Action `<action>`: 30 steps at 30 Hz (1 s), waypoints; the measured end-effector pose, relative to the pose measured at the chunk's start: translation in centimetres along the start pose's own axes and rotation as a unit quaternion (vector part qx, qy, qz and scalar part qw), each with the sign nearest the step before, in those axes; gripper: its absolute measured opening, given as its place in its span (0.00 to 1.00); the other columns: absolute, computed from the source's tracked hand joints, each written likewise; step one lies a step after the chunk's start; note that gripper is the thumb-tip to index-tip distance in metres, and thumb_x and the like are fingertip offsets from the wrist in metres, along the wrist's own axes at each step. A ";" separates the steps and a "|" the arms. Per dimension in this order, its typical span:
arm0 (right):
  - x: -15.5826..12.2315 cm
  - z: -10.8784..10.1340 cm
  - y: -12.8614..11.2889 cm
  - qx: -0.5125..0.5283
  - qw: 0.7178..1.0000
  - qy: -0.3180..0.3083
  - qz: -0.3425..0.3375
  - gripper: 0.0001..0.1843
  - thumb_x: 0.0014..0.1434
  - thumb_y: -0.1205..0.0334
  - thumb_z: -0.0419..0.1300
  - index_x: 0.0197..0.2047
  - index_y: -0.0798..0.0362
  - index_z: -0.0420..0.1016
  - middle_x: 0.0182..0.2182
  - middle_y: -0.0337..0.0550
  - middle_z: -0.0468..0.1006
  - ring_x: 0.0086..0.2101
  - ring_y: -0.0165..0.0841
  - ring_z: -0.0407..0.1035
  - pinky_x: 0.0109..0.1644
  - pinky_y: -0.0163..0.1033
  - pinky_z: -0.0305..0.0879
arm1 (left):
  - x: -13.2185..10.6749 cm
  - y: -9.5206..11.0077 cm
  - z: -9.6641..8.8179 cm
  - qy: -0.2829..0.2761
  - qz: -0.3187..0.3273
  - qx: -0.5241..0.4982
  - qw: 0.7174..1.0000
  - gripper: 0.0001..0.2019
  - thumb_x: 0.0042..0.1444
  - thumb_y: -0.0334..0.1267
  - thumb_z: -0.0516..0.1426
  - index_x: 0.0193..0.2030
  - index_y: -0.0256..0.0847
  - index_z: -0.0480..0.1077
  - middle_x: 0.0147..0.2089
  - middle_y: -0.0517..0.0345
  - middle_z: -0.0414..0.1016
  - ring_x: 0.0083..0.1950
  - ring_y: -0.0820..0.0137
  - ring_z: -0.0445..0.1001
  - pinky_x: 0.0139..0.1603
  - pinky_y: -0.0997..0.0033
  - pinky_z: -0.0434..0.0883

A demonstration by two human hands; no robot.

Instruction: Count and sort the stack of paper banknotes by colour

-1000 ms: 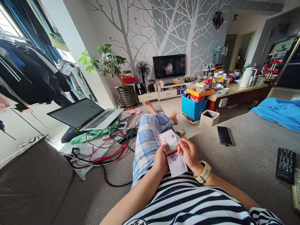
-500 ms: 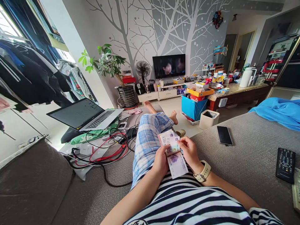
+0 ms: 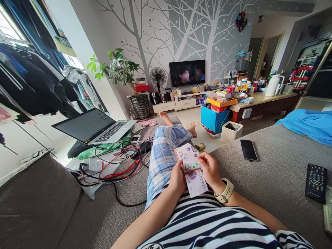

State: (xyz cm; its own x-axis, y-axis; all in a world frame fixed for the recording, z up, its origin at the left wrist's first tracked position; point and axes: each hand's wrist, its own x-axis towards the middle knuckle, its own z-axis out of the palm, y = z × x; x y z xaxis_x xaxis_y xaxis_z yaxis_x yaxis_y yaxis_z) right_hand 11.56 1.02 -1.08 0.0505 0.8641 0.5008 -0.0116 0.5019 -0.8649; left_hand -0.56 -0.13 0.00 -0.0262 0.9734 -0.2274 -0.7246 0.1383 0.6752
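Above my lap is a bundle of purple-and-white banknotes [image 3: 196, 183], bent so that one part stands up and another hangs down toward my shirt. My left hand [image 3: 178, 176] is closed around the left side of the bundle. At the upper right, my right hand [image 3: 209, 169] pinches the edge of an upper banknote [image 3: 190, 160] marked with a 5. Behind it, more notes fan out toward the left. How many notes there are cannot be made out. A pale watch [image 3: 225, 191] sits on my right wrist.
Beside my left leg an open laptop [image 3: 111, 133] rests on a green cushion, with tangled red and black cables [image 3: 121, 171] nearby. On the sofa at right lie a phone [image 3: 249, 150] and a remote control [image 3: 315, 182]. A bin [image 3: 231, 133] stands beyond the sofa edge.
The upper banknote has shifted slightly to the left and more of its face shows. Both hands keep nearly the same place on the bundle. The television picture differs.
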 end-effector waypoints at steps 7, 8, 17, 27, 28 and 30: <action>-0.2 0.0 -0.2 0.005 1.000 -0.005 -0.006 0.13 0.61 0.52 0.56 0.31 0.52 0.68 0.24 0.38 0.69 0.26 0.31 0.62 0.30 0.35 0.59 | 0.0 -0.1 0.1 -0.023 -0.010 0.000 1.000 0.17 0.54 0.38 0.56 0.49 0.33 0.72 0.44 0.46 0.81 0.45 0.58 0.79 0.48 0.59 0.75; -0.2 0.0 -0.2 0.002 1.000 -0.007 -0.007 0.13 0.61 0.52 0.56 0.31 0.52 0.69 0.25 0.38 0.70 0.27 0.31 0.63 0.30 0.35 0.60 | 0.0 -0.1 0.1 -0.026 -0.014 0.000 1.000 0.17 0.54 0.38 0.56 0.49 0.34 0.72 0.44 0.46 0.81 0.45 0.58 0.79 0.48 0.59 0.75; -0.3 -0.1 -0.4 -0.017 1.000 -0.012 -0.022 0.14 0.62 0.52 0.55 0.31 0.52 0.69 0.24 0.39 0.70 0.26 0.32 0.64 0.31 0.36 0.60 | -0.2 0.0 0.1 -0.022 -0.022 0.012 0.999 0.17 0.54 0.38 0.56 0.49 0.34 0.73 0.42 0.47 0.81 0.44 0.58 0.80 0.48 0.58 0.75; -0.4 0.0 -0.7 -0.007 0.999 -0.014 -0.031 0.14 0.63 0.52 0.54 0.31 0.52 0.68 0.25 0.39 0.71 0.27 0.32 0.65 0.31 0.35 0.59 | -0.4 0.2 0.4 -0.027 -0.018 0.015 0.999 0.16 0.55 0.38 0.54 0.48 0.33 0.73 0.43 0.46 0.81 0.45 0.58 0.79 0.49 0.59 0.75; -0.4 -0.1 -0.8 -0.006 0.999 -0.014 -0.031 0.14 0.63 0.52 0.54 0.30 0.52 0.68 0.25 0.39 0.70 0.27 0.32 0.65 0.31 0.35 0.59 | -0.5 0.2 0.5 -0.026 -0.017 0.014 0.999 0.16 0.55 0.38 0.55 0.48 0.33 0.72 0.43 0.46 0.81 0.45 0.59 0.79 0.49 0.59 0.74; -0.4 -0.1 -0.9 0.005 0.999 -0.021 -0.027 0.15 0.64 0.52 0.54 0.30 0.52 0.68 0.24 0.38 0.70 0.26 0.31 0.64 0.30 0.35 0.59 | -0.7 0.3 0.6 -0.019 -0.019 0.011 1.000 0.17 0.55 0.38 0.55 0.49 0.33 0.72 0.43 0.46 0.81 0.44 0.59 0.79 0.48 0.59 0.75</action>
State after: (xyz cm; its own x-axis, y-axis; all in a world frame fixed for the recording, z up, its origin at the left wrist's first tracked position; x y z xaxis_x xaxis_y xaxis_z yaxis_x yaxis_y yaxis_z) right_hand 11.62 0.28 -0.52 0.0101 0.8359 0.5488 -0.0206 0.5488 -0.8357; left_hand -0.37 -0.62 0.81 0.0277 0.9737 -0.2261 -0.7098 0.1784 0.6814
